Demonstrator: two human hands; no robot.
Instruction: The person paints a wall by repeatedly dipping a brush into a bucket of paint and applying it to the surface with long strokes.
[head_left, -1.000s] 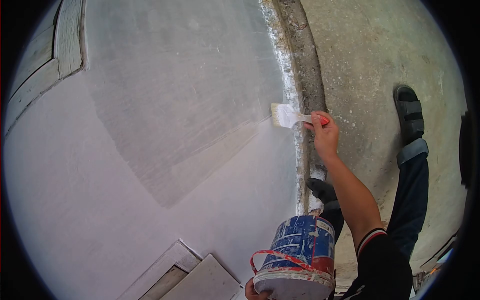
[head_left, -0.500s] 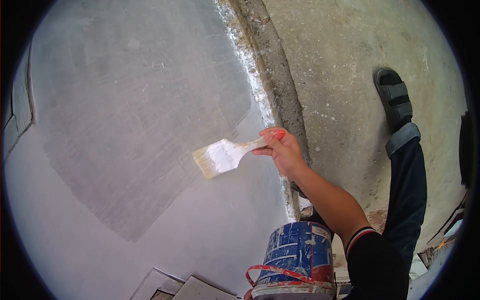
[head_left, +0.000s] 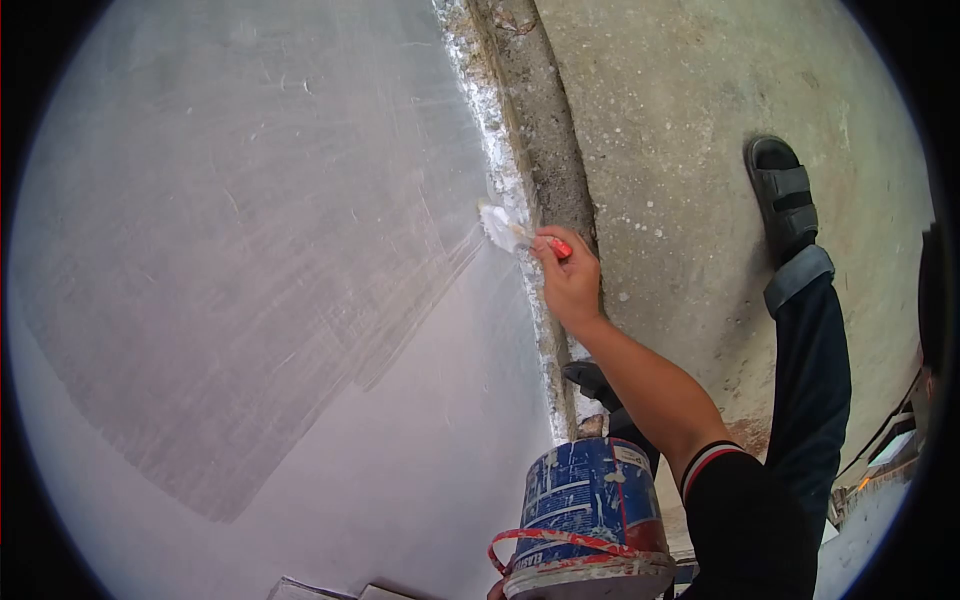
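My right hand (head_left: 572,281) is closed on a paintbrush (head_left: 503,230), gripping the handle near its red end. The brush's white-coated bristle end lies against the grey surface (head_left: 300,200), beside its rough white-smeared edge (head_left: 505,150). Below is a blue paint bucket (head_left: 585,490) with white drips and a red handle (head_left: 560,538). At the bucket's lower left, a small part of my left hand (head_left: 496,590) shows, its fingers curled at the rim; the bucket covers the rest of it.
A paler coated band (head_left: 420,450) borders the darker grey area. Right of the edge lies a speckled concrete floor (head_left: 680,180), where a foot in a black sandal (head_left: 785,195) stands. Another dark shoe (head_left: 590,382) is beside the edge. Board corners (head_left: 310,590) show at the bottom.
My right hand has carried the brush up, and its bristles are now near the rough edge instead of over the pale band. The view has shifted slightly; the bucket is still held.
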